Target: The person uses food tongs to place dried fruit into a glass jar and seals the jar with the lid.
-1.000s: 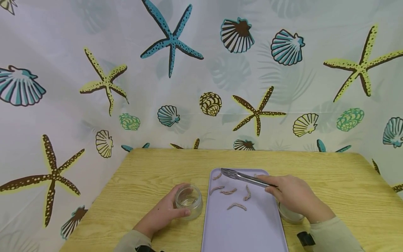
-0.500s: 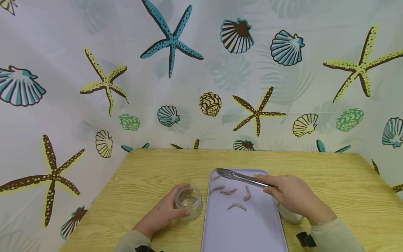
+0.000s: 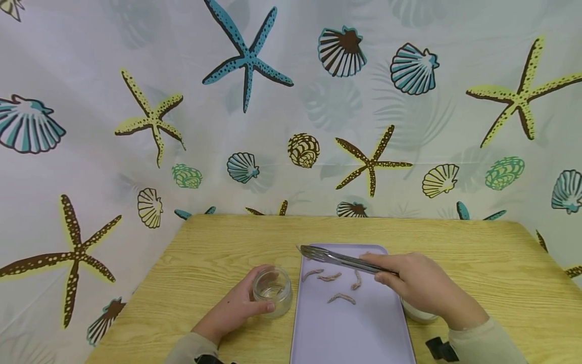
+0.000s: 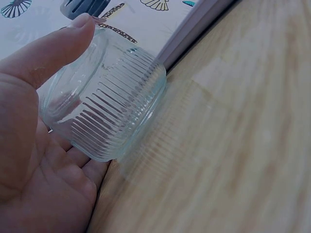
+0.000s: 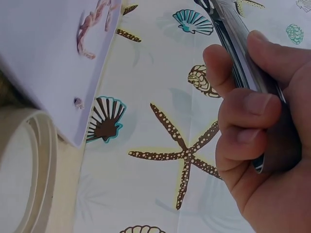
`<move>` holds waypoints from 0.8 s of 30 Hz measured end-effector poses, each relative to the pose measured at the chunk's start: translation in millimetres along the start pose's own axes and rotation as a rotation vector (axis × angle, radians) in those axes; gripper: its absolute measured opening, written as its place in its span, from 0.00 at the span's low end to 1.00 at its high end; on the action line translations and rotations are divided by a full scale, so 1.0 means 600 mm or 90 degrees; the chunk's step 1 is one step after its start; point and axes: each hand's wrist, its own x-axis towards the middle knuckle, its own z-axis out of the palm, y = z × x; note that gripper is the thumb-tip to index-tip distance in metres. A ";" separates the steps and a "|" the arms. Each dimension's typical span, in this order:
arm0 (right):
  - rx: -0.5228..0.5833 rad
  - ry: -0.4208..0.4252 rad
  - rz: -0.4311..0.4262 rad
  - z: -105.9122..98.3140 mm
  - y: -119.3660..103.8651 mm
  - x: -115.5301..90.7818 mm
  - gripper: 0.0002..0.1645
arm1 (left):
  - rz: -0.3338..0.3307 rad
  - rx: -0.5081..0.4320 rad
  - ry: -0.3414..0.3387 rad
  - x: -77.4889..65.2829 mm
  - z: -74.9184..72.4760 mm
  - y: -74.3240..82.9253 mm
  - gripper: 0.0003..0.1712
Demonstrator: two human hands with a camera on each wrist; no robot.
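In the head view, my left hand holds an open clear glass jar on the table, left of the tray. The left wrist view shows the jar's ribbed side, with my thumb at its rim. My right hand grips metal tongs by their dark handle. The tongs' head is above the far left corner of a lilac tray. A thin tip sticks out past it; I cannot tell fully what the tongs hold. Several twisted brownish strips lie on the tray.
A pale round container or lid stands right of the tray, partly under my right hand; its rim shows in the right wrist view. The wooden table ends at a sea-pattern curtain.
My right hand has carried the tongs leftward, from over the tray to its far left edge. The strip in that corner is now mostly covered by them. My left hand and the jar stay put.
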 end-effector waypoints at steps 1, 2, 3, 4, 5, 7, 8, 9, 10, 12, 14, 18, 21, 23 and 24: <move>-0.001 0.002 -0.002 0.000 -0.003 0.000 0.26 | 0.000 0.001 0.000 0.000 0.000 0.000 0.45; -0.004 0.004 -0.005 0.000 -0.005 0.000 0.26 | 0.000 0.000 0.001 0.000 0.000 0.000 0.45; -0.008 0.007 -0.007 0.000 -0.008 0.000 0.26 | 0.000 0.001 0.001 0.000 0.000 0.000 0.45; -0.009 0.010 -0.010 0.001 -0.010 0.000 0.26 | 0.001 0.001 0.001 0.000 0.000 0.000 0.45; -0.009 0.012 -0.013 0.001 -0.012 0.000 0.26 | 0.001 0.001 0.002 0.000 0.000 0.001 0.45; -0.008 0.017 -0.025 0.002 -0.016 0.000 0.26 | 0.000 0.002 0.003 0.000 0.001 0.001 0.45; -0.007 0.019 -0.031 0.003 -0.018 0.001 0.26 | -0.001 0.002 0.004 0.000 0.001 0.002 0.45; -0.005 0.021 -0.038 0.004 -0.020 0.001 0.26 | -0.002 0.002 0.004 0.000 0.001 0.002 0.45; -0.003 0.022 -0.045 0.004 -0.021 0.001 0.26 | -0.002 0.003 0.004 0.000 0.001 0.003 0.45; -0.002 0.021 -0.057 0.007 -0.025 0.001 0.26 | -0.004 0.003 0.004 0.000 0.001 0.004 0.45; -0.002 0.019 -0.063 0.009 -0.027 0.002 0.26 | -0.004 0.001 0.003 0.000 0.001 0.004 0.46; -0.002 0.019 -0.072 0.014 -0.032 0.003 0.26 | -0.003 -0.004 0.000 0.001 0.000 0.003 0.45; -0.003 0.026 -0.085 0.016 -0.036 0.003 0.26 | -0.002 -0.006 -0.001 0.001 0.000 0.002 0.44; -0.004 0.032 -0.097 0.017 -0.038 0.003 0.25 | -0.003 -0.006 -0.001 0.001 0.000 0.002 0.44; -0.005 0.034 -0.102 0.018 -0.039 0.004 0.25 | -0.003 -0.006 -0.001 0.001 0.000 0.002 0.44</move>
